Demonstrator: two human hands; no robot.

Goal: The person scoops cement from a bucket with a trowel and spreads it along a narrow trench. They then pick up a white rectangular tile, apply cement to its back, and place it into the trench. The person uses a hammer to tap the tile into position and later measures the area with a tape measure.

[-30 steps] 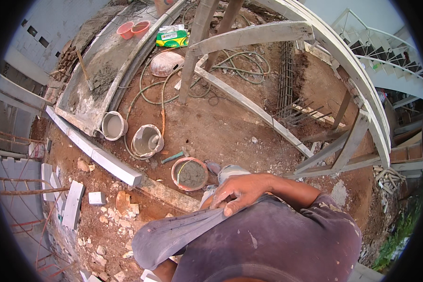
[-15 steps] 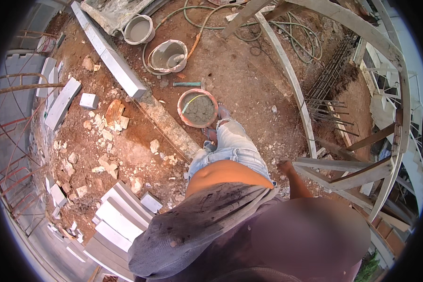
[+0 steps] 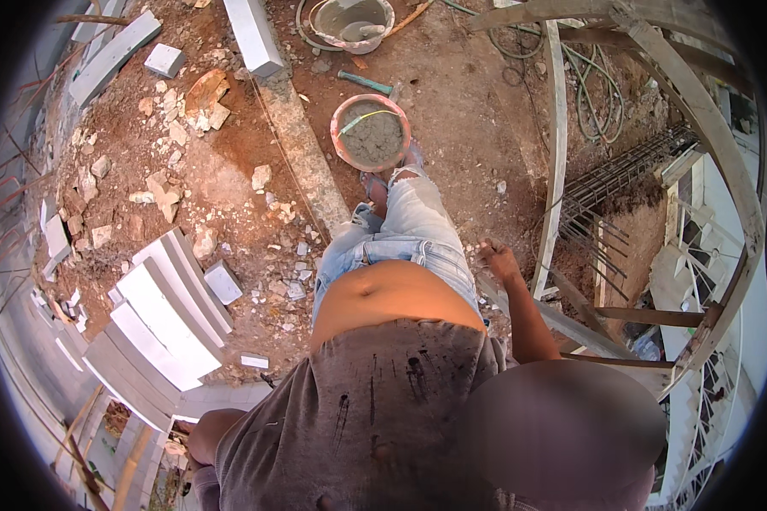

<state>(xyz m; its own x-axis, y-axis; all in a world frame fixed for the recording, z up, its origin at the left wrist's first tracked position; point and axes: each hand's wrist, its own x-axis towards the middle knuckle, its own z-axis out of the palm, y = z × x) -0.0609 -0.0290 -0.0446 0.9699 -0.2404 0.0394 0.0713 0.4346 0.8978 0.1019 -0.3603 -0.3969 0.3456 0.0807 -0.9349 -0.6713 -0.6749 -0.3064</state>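
My right hand hangs beside my right hip, its fingers loosely curled, and I see nothing in it. Only a bent part of my left arm shows at the lower left; the left hand is out of sight. Right in front of my feet is a round reddish tub filled with wet grey mortar, a yellow-green handle lying across it. Just beyond its rim lies a turquoise stick-like tool on the dirt. Neither hand touches these things.
A mortar-smeared bucket stands at the far side. White blocks are stacked at left, with stone rubble beyond. A concrete strip crosses the ground. Timber framing, rebar and a hose lie to the right.
The view has shifted, so the tub and bucket sit higher in the picture. My right hand has moved slightly left and up in it. Part of my left arm now shows.
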